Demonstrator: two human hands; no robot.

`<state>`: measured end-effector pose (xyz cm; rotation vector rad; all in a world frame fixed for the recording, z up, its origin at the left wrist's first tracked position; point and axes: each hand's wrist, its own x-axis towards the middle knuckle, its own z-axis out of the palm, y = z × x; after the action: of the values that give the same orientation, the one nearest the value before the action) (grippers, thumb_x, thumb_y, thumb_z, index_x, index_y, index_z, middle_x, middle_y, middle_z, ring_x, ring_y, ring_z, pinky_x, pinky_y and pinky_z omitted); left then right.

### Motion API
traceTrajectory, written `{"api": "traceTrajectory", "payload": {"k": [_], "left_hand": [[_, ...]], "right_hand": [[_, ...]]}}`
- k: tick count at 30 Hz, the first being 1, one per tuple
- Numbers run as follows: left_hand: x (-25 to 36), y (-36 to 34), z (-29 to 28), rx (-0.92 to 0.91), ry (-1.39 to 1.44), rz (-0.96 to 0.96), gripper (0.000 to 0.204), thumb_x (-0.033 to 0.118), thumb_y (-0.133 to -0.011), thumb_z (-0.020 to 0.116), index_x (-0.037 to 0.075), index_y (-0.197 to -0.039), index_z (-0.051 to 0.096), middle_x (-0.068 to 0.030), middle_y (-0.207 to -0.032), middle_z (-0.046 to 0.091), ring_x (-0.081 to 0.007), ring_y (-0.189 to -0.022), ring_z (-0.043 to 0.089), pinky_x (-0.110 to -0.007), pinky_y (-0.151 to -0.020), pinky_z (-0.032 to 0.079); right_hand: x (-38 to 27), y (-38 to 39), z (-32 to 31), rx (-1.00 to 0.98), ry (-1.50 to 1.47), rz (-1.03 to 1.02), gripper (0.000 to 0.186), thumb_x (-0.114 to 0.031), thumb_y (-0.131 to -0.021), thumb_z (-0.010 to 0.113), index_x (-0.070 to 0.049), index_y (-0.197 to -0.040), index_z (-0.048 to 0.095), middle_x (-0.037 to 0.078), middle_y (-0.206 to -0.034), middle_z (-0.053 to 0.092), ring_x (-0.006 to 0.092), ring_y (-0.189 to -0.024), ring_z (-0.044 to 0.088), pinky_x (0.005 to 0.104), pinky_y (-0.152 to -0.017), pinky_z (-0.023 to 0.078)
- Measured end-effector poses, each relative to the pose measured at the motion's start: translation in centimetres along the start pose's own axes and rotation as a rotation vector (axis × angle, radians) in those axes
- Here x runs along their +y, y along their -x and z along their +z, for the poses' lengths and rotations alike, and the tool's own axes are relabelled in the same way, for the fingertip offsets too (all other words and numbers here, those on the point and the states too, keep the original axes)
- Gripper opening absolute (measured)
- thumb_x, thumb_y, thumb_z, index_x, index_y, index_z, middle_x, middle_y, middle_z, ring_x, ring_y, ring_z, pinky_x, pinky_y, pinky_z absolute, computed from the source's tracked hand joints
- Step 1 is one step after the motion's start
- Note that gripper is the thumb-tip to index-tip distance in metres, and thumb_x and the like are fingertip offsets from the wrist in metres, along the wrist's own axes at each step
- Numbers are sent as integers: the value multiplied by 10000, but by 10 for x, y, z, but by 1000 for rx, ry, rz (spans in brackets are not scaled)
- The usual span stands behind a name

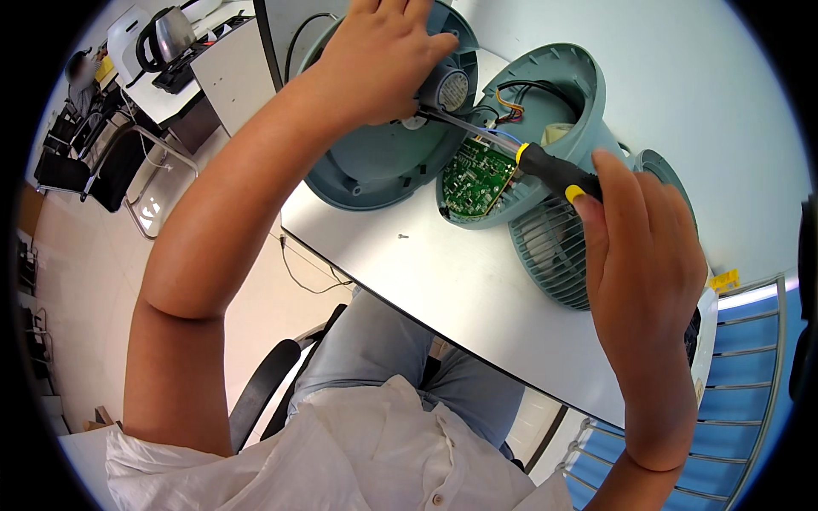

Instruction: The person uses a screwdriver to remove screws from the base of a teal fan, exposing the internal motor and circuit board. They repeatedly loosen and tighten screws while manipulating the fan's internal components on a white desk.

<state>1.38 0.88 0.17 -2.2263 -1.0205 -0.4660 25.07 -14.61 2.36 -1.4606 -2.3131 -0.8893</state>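
Note:
My right hand (643, 238) is closed round the black and yellow handle of a screwdriver (554, 170). The shaft slants up to the left, and its tip reaches beside a silvery round motor (446, 88), partly behind my left hand. With my left hand (383, 60) I grip a round teal housing cover (366, 175) near its top; the fingertips run out of the picture. Right of it lies an opened teal fan body (588, 85), with a green circuit board (477, 179) and coloured wires joining the two parts. A grille (550, 247) shows on the body's lower side.
A small screw (403, 236) lies on the white table (366, 247), whose front edge runs above my lap. The wall stands close behind the fan. A metal rack (741, 383) is at the right; a kettle (170, 38) and chairs (111, 175) are at the far left.

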Motion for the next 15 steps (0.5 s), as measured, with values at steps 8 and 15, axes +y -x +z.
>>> {"api": "traceTrajectory", "payload": {"k": [8,15], "left_hand": [[-1,-2,1,-9,18,-12,605,279,-569,859,93,-1112,668,-326,-1404,443,-442,-1291,429,-509,-1041,345],[0,1,0,18,-7,-6,583,283,-579,852,93,-1099,668,-329,-1402,451,-440,-1285,436,-504,-1037,350]], "right_hand": [[-6,-5,1,114,-104,-103,419,-10,-788,753,-58,-1193,656,140,-1153,576,280,-964,579,380,-800,510],[-8,-3,-8,-119,-26,-59,415,-49,-757,779,-67,-1159,677,108,-1094,585,263,-913,581,348,-710,524]]}}
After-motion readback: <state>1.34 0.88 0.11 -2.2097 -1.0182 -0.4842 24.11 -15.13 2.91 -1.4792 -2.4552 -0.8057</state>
